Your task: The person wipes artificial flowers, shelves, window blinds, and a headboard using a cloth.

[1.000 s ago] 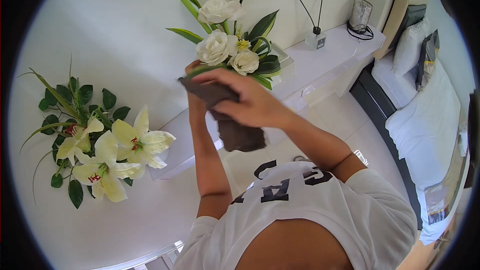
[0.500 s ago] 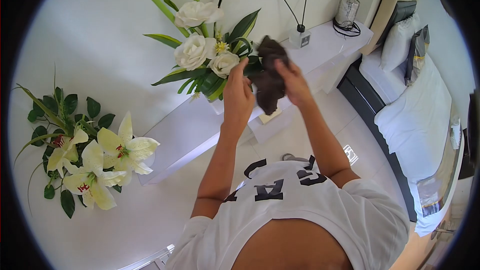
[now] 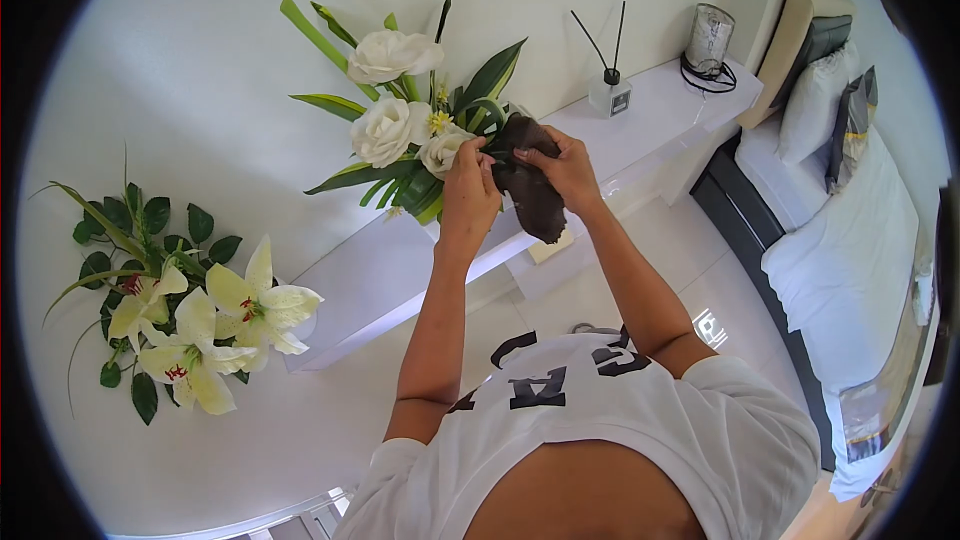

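Observation:
A dark brown cloth [image 3: 532, 202] hangs crumpled from my right hand [image 3: 568, 172], whose thumb and fingers are closed on it. My left hand [image 3: 468, 198] is beside it, with thumb and fingertips pinched together. What lies between those fingertips is hidden. They are right against a white rose [image 3: 445, 152] in an artificial flower arrangement. More white roses [image 3: 390, 130] and long green leaves [image 3: 490, 75] spread above and to the left of my hands. The upper end of the cloth touches or overlaps the leaves on the arrangement's right side.
On the long white shelf [image 3: 660, 100] stand a reed diffuser [image 3: 610, 97] and a silver lamp [image 3: 709, 40] with a black cord. An arrangement of pale yellow lilies [image 3: 200, 330] is at the left. A bed [image 3: 850, 250] with pillows stands at the right.
My right hand has brought the cloth slightly left and down, closer to the flowers. My left fingers have gone from loosely raised to pinched by the rose. The whole view has shifted a little.

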Demonstrator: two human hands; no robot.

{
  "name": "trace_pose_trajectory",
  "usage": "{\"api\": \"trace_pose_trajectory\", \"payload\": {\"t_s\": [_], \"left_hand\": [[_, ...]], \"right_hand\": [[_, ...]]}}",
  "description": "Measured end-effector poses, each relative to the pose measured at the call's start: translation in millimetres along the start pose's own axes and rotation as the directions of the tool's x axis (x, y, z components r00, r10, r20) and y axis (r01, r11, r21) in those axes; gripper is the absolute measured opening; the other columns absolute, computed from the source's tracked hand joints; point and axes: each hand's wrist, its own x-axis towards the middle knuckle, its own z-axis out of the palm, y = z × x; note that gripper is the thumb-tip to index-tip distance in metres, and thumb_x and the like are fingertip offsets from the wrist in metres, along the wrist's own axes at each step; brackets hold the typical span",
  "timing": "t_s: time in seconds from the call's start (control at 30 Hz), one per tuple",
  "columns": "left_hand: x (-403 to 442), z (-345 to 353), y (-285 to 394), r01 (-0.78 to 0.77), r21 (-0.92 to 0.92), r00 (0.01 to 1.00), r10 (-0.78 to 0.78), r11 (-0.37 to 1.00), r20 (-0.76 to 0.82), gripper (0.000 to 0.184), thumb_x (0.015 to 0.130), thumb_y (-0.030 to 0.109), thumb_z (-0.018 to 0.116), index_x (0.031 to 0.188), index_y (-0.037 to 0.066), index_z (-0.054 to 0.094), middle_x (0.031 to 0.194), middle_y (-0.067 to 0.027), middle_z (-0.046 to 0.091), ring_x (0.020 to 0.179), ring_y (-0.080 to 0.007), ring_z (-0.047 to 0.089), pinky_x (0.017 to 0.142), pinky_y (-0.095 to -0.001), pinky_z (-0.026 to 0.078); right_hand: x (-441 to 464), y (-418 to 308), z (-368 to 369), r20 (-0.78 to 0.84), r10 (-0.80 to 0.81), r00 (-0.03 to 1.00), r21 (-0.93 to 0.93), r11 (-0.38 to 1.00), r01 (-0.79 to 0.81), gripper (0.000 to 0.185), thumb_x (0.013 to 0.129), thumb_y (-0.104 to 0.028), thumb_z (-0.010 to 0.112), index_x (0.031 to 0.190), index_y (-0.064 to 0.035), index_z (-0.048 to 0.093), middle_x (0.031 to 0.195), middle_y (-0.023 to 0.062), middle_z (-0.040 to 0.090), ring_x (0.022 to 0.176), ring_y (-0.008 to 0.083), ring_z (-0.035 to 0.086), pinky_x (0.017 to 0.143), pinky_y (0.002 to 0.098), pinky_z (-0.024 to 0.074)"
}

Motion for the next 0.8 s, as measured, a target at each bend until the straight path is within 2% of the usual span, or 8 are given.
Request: {"api": "trace_pose_trajectory", "payload": {"t_s": [0.13,0.23,0.37,0.43,0.57,0.63,0.7,0.8], "left_hand": [[10,-11,24,-0.058,0.15,0.997,0.066,0.987,-0.043,0.019,0.086,0.002,0.045,0.103,-0.001,0.053,0.086,-0.0142,0.058,0.071,-0.0231,0.057,0.065,-0.0325,0.044],[44,-14,37,-0.236,0.117,0.96,0.251,0.965,-0.126,0.018,0.086,0.005,0.045,0.1,-0.001,0.055,0.087,-0.0156,0.058,0.076,-0.0266,0.058,0.067,-0.034,0.045],[120,10,3,-0.344,0.106,0.931,0.353,0.933,-0.093,0.024,0.087,0.014,0.045,0.103,-0.003,0.054,0.085,-0.0174,0.058,0.081,-0.0304,0.058,0.07,-0.0355,0.045],[149,14,-2,-0.025,0.336,0.991,-0.022,0.942,0.136,0.037,0.089,0.026,0.041,0.099,-0.008,0.052,0.097,-0.0262,0.054,0.086,-0.0394,0.053,0.079,-0.0427,0.043],[183,11,-5,0.168,0.386,0.932,-0.274,0.907,0.238,0.056,0.09,0.042,0.033,0.093,-0.01,0.051,0.091,-0.025,0.056,0.073,-0.0348,0.055,0.067,-0.0411,0.045],[191,15,-20,0.502,0.011,0.793,-0.465,0.865,0.393,0.065,0.088,0.054,0.026,0.102,-0.005,0.048,0.077,-0.0149,0.054,0.059,-0.0243,0.05,0.053,-0.0371,0.04],[188,6,-6,0.579,-0.026,0.756,-0.524,0.815,0.393,0.065,0.087,0.057,0.026,0.106,-0.001,0.046,0.072,-0.0107,0.05,0.057,-0.0202,0.044,0.051,-0.0342,0.037],[189,1,0,0.665,-0.049,0.689,-0.588,0.745,0.424,0.063,0.085,0.061,0.025,0.112,0.007,0.043,0.066,-0.0059,0.045,0.052,-0.016,0.036,0.048,-0.0303,0.034]], "right_hand": [[3,-25,-23,-0.068,0.005,0.998,-0.042,0.999,-0.008,0.027,0.074,-0.006,0.066,0.099,-0.0005,0.057,0.084,0.0051,0.062,0.074,0.0085,0.056,0.066,0.0243,0.0475],[10,-48,-38,-0.247,0.019,0.969,0.372,0.925,0.076,0.026,0.074,-0.003,0.065,0.099,-0.0032,0.056,0.09,0.0055,0.06,0.078,0.0123,0.058,0.069,0.026,0.0494],[32,-57,-43,-0.253,-0.042,0.967,0.41,0.9,0.146,0.031,0.074,0.002,0.063,0.104,-0.0037,0.055,0.097,0.0056,0.059,0.082,0.0124,0.058,0.073,0.0248,0.0477],[47,-61,-33,-0.237,-0.23,0.944,0.191,0.942,0.277,0.034,0.075,0.003,0.06,0.108,-0.0043,0.054,0.1,0.005,0.058,0.085,0.0127,0.057,0.076,0.0235,0.0457],[81,-53,-26,0.057,-0.616,0.785,-0.432,0.694,0.576,0.055,0.066,0.012,0.048,0.115,-0.0122,0.053,0.109,0.0063,0.057,0.089,0.0209,0.052,0.08,0.0281,0.0404],[93,-45,-27,0.174,-0.64,0.748,-0.531,0.579,0.619,0.058,0.063,0.013,0.048,0.114,-0.0138,0.054,0.11,0.0055,0.057,0.089,0.0234,0.05,0.08,0.0318,0.0393],[104,-26,-30,0.418,-0.596,0.686,-0.684,0.291,0.67,0.058,0.057,0.011,0.051,0.108,-0.0155,0.058,0.11,0.0003,0.057,0.087,0.0253,0.046,0.076,0.0356,0.0353],[97,-17,-23,0.521,-0.543,0.659,-0.732,0.113,0.672,0.052,0.057,0.008,0.055,0.103,-0.0163,0.06,0.109,-0.0017,0.058,0.088,0.0231,0.045,0.074,0.0342,0.0334]]}}
